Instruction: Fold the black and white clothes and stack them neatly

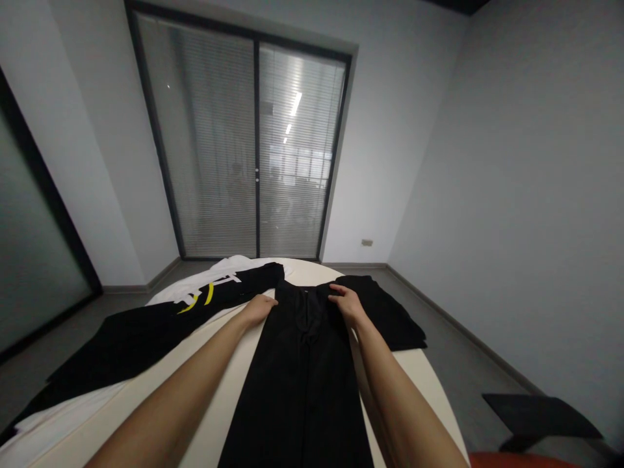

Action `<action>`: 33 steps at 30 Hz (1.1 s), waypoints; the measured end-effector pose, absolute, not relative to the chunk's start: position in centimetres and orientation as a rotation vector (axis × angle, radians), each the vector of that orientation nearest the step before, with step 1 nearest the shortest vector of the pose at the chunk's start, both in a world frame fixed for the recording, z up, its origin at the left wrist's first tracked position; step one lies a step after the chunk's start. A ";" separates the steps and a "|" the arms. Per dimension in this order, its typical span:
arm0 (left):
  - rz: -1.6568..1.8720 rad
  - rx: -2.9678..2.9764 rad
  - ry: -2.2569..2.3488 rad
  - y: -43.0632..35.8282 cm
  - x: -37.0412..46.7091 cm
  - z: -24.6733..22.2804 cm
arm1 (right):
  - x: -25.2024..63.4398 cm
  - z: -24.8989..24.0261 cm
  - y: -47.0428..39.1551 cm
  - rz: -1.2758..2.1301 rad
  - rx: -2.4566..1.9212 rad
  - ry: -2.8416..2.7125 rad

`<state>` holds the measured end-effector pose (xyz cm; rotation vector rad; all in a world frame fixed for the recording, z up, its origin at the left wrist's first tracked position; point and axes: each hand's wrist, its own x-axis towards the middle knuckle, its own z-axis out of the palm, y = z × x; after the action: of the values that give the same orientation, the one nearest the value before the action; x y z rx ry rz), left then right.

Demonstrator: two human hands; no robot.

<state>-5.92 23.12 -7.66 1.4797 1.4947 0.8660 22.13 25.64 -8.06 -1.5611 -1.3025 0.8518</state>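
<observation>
A pair of black trousers (pixel 297 377) lies lengthwise on the pale round table (pixel 431 390), waistband at the far end and legs toward me. The fabric bunches in creases just below the middle of the waist. At the left side, near the waist, my left hand (pixel 259 310) is closed on the cloth's edge. My right hand (pixel 348 304) rests on the right end of the waistband, its visible fingers stretched out and apart.
Left on the table lies a black garment (pixel 151 335) with white and yellow print, over white cloth (pixel 80 406). A folded black garment (pixel 385 312) lies to the right. Beyond the table are glass doors (pixel 224 149) with blinds. A dark chair part (pixel 541 416) stands lower right.
</observation>
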 end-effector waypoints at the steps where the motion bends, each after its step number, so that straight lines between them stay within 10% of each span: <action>1: 0.862 1.418 1.501 23.3 -5.8 -7.6 | 22.2 -7.9 25.7 0.854 -1.562 -1.277; 33: 1.403 0.794 0.887 17.8 -6.3 -0.3 | 21.2 4.2 17.6 1.467 -0.880 -1.232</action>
<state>-6.26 17.76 -0.28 0.7941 0.8868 1.4026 21.20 17.64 4.16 -0.8797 -1.2321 1.4673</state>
